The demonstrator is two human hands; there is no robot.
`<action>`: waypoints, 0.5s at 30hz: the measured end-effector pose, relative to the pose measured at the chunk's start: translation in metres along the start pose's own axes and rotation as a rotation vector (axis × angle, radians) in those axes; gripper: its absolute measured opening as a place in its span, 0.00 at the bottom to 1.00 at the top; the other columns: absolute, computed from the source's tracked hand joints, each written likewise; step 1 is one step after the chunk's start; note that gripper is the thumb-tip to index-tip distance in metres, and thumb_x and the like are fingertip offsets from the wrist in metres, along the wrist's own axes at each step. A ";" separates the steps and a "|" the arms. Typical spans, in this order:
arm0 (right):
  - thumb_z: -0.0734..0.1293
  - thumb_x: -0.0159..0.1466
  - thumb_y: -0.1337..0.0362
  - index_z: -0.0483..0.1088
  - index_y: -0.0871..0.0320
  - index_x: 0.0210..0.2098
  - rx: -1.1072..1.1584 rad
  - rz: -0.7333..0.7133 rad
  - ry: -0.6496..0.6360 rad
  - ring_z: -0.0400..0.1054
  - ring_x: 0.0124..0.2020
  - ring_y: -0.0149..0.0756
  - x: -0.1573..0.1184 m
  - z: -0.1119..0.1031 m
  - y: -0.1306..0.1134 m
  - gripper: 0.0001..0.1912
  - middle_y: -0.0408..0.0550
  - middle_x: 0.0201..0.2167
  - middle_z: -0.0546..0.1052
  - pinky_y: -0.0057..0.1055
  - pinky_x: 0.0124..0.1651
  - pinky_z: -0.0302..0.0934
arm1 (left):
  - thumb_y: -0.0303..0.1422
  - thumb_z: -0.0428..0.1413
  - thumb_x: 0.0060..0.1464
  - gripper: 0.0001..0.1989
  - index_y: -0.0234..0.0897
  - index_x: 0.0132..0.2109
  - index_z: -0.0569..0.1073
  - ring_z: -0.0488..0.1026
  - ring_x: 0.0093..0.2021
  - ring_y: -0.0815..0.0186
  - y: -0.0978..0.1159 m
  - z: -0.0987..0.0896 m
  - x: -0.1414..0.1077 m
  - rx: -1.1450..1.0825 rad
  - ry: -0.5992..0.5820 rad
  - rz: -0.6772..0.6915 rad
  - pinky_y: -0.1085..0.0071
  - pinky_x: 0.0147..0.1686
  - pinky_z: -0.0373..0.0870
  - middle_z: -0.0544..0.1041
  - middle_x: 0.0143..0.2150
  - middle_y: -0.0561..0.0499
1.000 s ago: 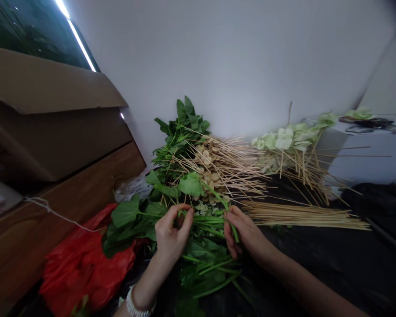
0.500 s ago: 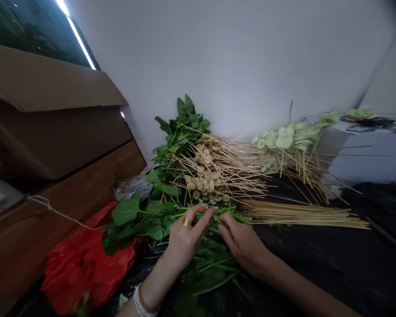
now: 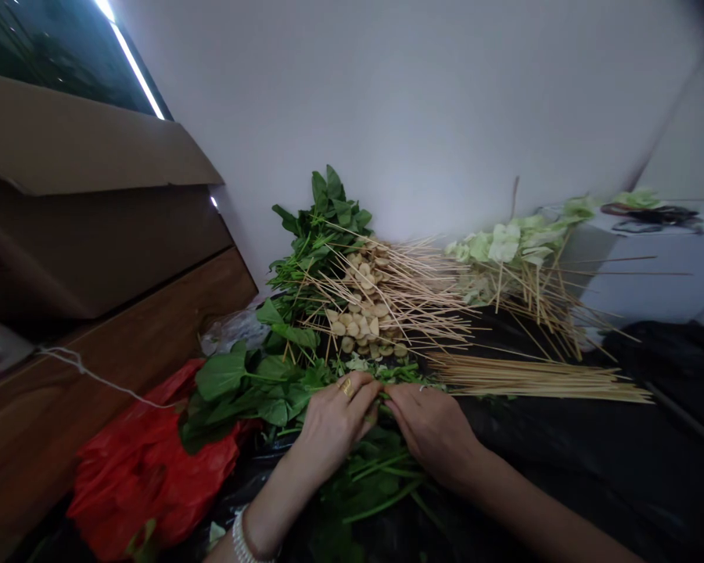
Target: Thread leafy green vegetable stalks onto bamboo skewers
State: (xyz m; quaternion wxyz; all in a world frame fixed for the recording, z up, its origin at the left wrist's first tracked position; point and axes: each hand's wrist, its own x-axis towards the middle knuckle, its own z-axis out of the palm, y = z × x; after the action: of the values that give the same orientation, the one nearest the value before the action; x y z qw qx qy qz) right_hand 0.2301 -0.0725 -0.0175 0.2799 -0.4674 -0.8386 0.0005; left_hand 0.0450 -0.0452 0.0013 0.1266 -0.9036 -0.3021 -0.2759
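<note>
My left hand [image 3: 334, 422], with a gold ring and a beaded bracelet, is closed in a pinch on green leafy stems. Facing it almost fingertip to fingertip, my right hand [image 3: 437, 426] is also closed on the stems, whose gripped part is mostly hidden by the fingers. Below the hands lies a bunch of leafy greens [image 3: 381, 473] with long stems. Broad green leaves [image 3: 223, 379] spread to the left. Just beyond my right hand, bare wooden skewers [image 3: 540, 379] lie in a row. Skewers threaded with pale round slices [image 3: 364, 324] are heaped behind.
Upright leafy greens [image 3: 322, 227] lean near the wall. Skewered cabbage pieces [image 3: 504, 242] stand at the back right. At left are a red plastic bag [image 3: 152, 469], a cardboard box [image 3: 94, 148] and a wooden board [image 3: 170, 309]. Black plastic sheeting [image 3: 545, 461] covers the surface.
My hands have drawn together, and their fingers have curled closer over the stems. The right hand has turned so that its back shows more. The surrounding piles look the same.
</note>
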 end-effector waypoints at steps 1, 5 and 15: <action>0.50 0.72 0.66 0.68 0.58 0.35 0.029 0.004 -0.008 0.69 0.32 0.40 0.000 0.000 0.000 0.18 0.53 0.30 0.75 0.35 0.35 0.56 | 0.24 0.52 0.57 0.09 0.35 0.45 0.71 0.75 0.40 0.62 0.001 0.001 0.000 0.009 -0.017 -0.005 0.69 0.38 0.74 0.76 0.40 0.46; 0.52 0.71 0.65 0.64 0.56 0.33 0.316 0.051 -0.047 0.66 0.31 0.37 0.001 -0.006 -0.003 0.14 0.49 0.30 0.73 0.32 0.34 0.55 | 0.21 0.50 0.53 0.07 0.36 0.36 0.69 0.72 0.35 0.61 0.005 0.003 0.000 -0.007 -0.010 -0.026 0.68 0.33 0.71 0.73 0.33 0.48; 0.54 0.71 0.57 0.67 0.55 0.40 0.829 0.320 0.075 0.65 0.25 0.32 0.011 -0.022 0.019 0.12 0.42 0.26 0.71 0.30 0.31 0.59 | 0.30 0.43 0.64 0.11 0.39 0.35 0.67 0.67 0.33 0.67 -0.034 -0.021 -0.001 -0.363 0.471 -0.575 0.71 0.35 0.64 0.69 0.32 0.53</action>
State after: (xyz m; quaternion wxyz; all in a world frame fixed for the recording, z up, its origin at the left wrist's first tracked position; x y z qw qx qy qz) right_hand 0.2511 -0.0588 0.0011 0.4702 -0.4392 -0.6738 0.3632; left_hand 0.0146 -0.0272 0.0200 -0.0516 -0.7021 -0.4515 -0.5483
